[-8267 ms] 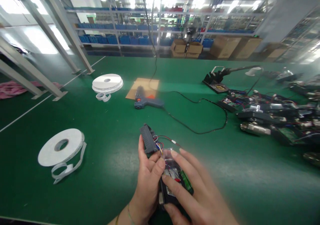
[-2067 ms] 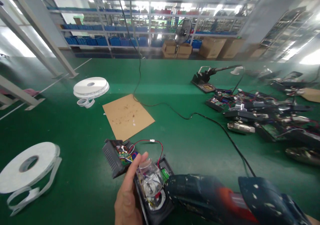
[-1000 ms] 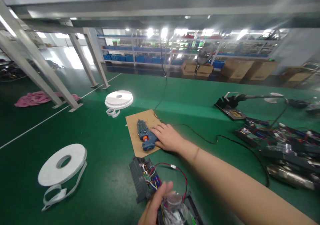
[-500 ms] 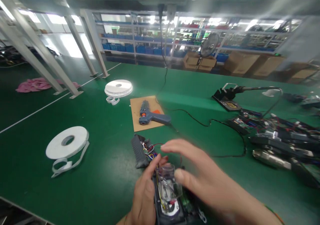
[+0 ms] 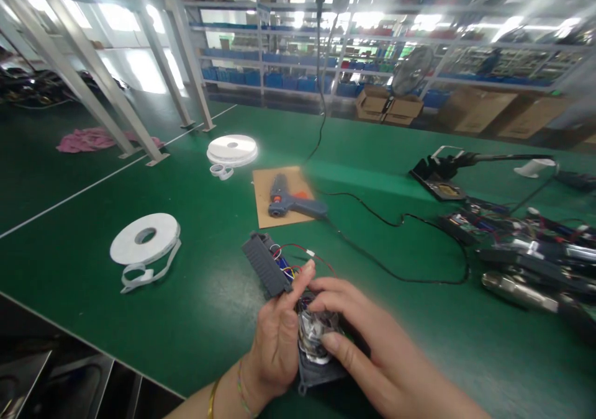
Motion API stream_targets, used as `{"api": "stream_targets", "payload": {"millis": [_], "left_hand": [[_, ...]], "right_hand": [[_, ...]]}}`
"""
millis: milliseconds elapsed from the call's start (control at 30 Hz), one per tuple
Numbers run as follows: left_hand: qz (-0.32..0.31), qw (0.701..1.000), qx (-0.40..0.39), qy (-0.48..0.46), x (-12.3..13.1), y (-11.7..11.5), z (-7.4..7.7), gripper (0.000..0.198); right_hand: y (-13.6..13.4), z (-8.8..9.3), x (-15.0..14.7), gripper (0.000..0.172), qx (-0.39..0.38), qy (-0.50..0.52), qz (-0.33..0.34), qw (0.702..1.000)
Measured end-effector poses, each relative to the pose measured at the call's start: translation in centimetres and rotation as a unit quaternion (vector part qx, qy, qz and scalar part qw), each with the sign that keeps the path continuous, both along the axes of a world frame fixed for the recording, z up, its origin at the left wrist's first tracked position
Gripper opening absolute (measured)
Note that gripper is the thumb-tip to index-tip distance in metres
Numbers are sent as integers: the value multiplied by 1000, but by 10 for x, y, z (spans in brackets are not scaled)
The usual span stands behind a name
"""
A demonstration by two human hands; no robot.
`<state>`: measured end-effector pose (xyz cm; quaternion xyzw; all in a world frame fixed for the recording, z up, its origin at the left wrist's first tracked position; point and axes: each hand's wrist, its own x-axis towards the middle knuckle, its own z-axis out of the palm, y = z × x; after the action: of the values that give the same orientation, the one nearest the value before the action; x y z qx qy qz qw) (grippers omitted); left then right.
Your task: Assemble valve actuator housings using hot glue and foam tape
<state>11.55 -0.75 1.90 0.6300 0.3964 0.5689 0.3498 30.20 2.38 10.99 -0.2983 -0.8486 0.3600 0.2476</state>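
Black housing (image 5: 321,377) is sitting between left hand (image 5: 275,339) and right hand (image 5: 372,338), near side of green bench (image 5: 209,319). Left to right: tape roll (image 5: 128,238) is lying flat; left hand is bracing housing's side, fingers together, cannot tell if gripping; glue gun (image 5: 300,205) is resting mostly on cardboard (image 5: 261,190); right hand is pinching clear part (image 5: 316,327); wired units (image 5: 516,262) are crowding right.

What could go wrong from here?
The red wire arches loose from the grey case toward the right hand; it could snag.
That hand's thumb rests on the clear plastic piece; uneven pressure might shift it.
The cord of the glue gun loops across the table; a tug could drag the gun off the cardboard.
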Motion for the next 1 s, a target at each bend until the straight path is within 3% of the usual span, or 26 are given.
{"api": "stream_targets", "payload": {"millis": [333,567,1000], "left_hand": [[-77,997,-3,-19,-4,1,1,55],[-94,995,-2,-30,-6,5,2,55],[-110,994,4,-24,-10,8,15,50]], "right_hand": [[5,0,3,31,31,-14,41,999],[11,-18,5,25,53,43,58,996],[12,-26,8,34,105,47,94,989]]}}
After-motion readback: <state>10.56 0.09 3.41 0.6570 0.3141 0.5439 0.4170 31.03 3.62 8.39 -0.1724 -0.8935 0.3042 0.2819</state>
